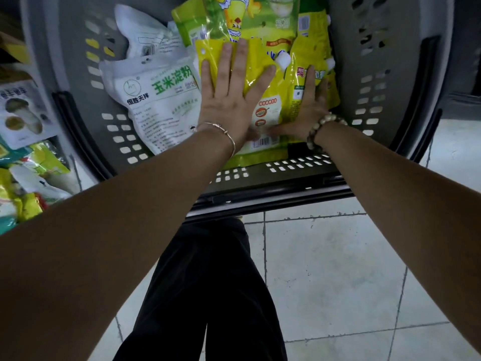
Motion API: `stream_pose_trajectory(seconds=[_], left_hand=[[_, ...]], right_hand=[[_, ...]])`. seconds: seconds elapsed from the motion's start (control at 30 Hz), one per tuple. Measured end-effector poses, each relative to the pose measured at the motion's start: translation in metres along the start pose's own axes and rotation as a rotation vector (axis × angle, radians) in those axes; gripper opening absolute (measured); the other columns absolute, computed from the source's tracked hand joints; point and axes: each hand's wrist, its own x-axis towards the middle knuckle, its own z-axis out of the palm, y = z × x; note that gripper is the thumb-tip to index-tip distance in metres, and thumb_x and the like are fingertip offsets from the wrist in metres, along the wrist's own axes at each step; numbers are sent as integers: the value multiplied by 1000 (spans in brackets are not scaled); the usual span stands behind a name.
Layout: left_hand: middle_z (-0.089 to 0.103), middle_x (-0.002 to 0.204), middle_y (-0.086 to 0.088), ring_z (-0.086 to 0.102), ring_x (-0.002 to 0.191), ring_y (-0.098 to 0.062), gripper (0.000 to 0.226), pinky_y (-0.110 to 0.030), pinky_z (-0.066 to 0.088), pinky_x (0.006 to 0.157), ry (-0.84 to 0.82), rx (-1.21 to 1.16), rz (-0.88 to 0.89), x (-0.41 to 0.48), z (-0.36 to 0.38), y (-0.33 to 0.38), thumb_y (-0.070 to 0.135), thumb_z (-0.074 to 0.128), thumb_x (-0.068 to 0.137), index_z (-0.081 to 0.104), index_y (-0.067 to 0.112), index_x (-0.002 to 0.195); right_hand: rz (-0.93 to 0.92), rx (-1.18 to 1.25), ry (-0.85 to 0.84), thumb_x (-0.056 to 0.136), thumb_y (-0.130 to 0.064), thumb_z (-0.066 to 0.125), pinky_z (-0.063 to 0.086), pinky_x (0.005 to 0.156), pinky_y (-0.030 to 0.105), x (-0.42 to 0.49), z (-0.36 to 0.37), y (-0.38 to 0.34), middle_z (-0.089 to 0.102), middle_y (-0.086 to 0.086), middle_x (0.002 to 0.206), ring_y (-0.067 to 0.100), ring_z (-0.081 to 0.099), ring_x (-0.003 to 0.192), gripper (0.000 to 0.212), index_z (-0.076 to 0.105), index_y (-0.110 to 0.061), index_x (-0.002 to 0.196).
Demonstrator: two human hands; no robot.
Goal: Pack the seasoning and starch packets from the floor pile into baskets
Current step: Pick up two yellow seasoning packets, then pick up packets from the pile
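Dark trousers (208, 282) and pale floor tiles (325, 269) lie nearest. Beyond them, both forearms reach over the near rim of the grey basket (260, 196). The left hand (229, 100) lies flat, fingers spread, pressing a yellow packet (268, 110). The right hand (309, 108), fingers straight, presses a 2nd yellow packet (304, 56) just beside it. Left of these, a white starch packet (161, 100) lies in the basket, with a green-yellow packet (247, 16) farther in. The floor pile (26, 165) sits outside the basket's left wall.

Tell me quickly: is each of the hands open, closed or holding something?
Left hand: open, pressing flat on a yellow packet.
Right hand: open, flat on the neighbouring packet.
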Motion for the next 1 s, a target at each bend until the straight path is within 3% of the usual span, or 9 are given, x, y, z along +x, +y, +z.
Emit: stream_pose_trajectory(seconds=[0.1, 0.23, 0.37, 0.47, 0.6, 0.7, 0.8, 0.87, 1.0], left_hand=[[-11, 155, -22, -10, 142, -43, 92, -61, -4, 109, -5, 13, -3, 3, 1, -1, 0, 49, 86, -9, 33, 149], [-21, 154, -19, -18, 142, -39, 97, -58, -7, 111, -143, -52, 1, 6, -8, -6, 31, 62, 85, -13, 34, 148], [-15, 158, -7, -15, 145, -27, 88, -46, -3, 116, -160, -223, 15, -3, -29, -24, 30, 63, 85, 4, 31, 151], [3, 159, -5, -3, 146, -25, 73, -39, 5, 118, -79, -414, -101, -28, -47, -39, 31, 58, 89, 18, 27, 150], [27, 153, -9, 20, 143, -25, 65, -32, 19, 116, 78, -753, -271, -80, -57, -54, 28, 60, 86, 33, 19, 145], [40, 146, -7, 34, 136, -20, 63, -24, 25, 110, 211, -833, -422, -130, -63, -85, 22, 65, 84, 40, 16, 141], [46, 140, -8, 42, 127, -18, 61, 0, 20, 97, 333, -881, -573, -179, -65, -120, 14, 68, 82, 44, 13, 138], [47, 138, -8, 43, 125, -16, 59, 7, 15, 92, 393, -900, -666, -209, -62, -144, 12, 69, 82, 45, 10, 136], [48, 135, -8, 45, 124, -20, 58, -8, 25, 96, 461, -942, -852, -265, -50, -192, 12, 70, 82, 46, 9, 135]], right_hand=[[38, 0, -6, 53, -53, 84, 9, 116, 51, -2, -2, -2, -26, 14, 153, 35, -12, 144, 144, -26, -30, 143], [77, -11, -63, 61, -48, 82, 11, 116, 47, -11, -13, -9, -20, 13, 155, 32, -7, 145, 137, -25, -27, 145], [101, 143, -22, 73, -36, 78, 27, 113, 44, -32, -18, -19, 3, 7, 159, 30, 17, 143, 116, -8, -27, 150], [36, 197, 79, 76, -34, 74, 33, 109, 40, -56, -15, -38, 19, 4, 156, 28, 28, 139, 102, 5, -26, 151], [-146, 199, 193, 83, -30, 70, 30, 109, 33, -91, -10, -71, 21, 1, 156, 21, 25, 141, 87, 15, -21, 150], [-288, 185, 178, 85, -27, 68, 29, 107, 27, -119, 11, -121, 22, 0, 155, 18, 27, 140, 81, 19, -20, 149], [-448, 106, 141, 83, -22, 70, 21, 99, 9, -143, 38, -171, 29, 4, 151, 17, 30, 137, 78, 26, -15, 146], [-557, 93, 115, 80, -19, 72, 20, 97, 5, -157, 59, -202, 36, 6, 147, 16, 35, 133, 77, 30, -12, 144], [-625, 65, 2, 82, -18, 71, 19, 93, 1, -182, 102, -257, 33, 3, 149, 12, 32, 133, 76, 28, -14, 145]])
